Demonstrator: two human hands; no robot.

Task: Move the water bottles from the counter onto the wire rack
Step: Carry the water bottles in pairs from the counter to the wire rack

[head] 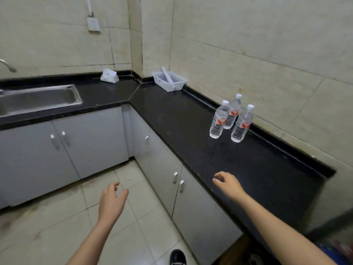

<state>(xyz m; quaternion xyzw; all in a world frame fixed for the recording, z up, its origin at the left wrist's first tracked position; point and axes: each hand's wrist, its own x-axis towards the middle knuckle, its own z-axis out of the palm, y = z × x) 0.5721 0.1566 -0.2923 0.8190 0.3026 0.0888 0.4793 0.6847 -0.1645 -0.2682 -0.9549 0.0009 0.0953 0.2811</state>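
Water bottles (231, 119), 3 of them, stand upright in a tight cluster on the black worktop (181, 121), right of centre in the frame, near the raised back edge along the tiled wall (267, 54). All are clear plastic w/ white caps and red-and-white labels. Left bottle (218, 121) and right bottle (242, 125) stand in front. Rear bottle (233, 109) sits behind and between them, partly hidden by the left one. Can't tell if they touch each other.

R hand (228, 184) hovers over the worktop's front edge, lower centre-right, well apart from the bottles. Its fingers (218, 176) are loosely curled and relaxed, gripping nothing. L hand (112, 199) is out over the floor (57, 217), lower centre-left. Its fingers (114, 186) are loose w/ the thumb apart, also gripping nothing.

At the worktop's corner, upper centre, a white plastic basket (179, 86) holds a white tube (166, 74) lying at an angle. Left of the corner lies a white tissue pack (109, 75). Steel sink (38, 100) is set into the worktop at mid left, w/ a tap spout (8, 66) above it at the frame's left edge. White wall socket (93, 24) w/ a cord going up sits upper left. Grey cabinet doors (91, 138) w/ metal handles run below the worktop. Tip of a black shoe (177, 256) shows at bottom centre.
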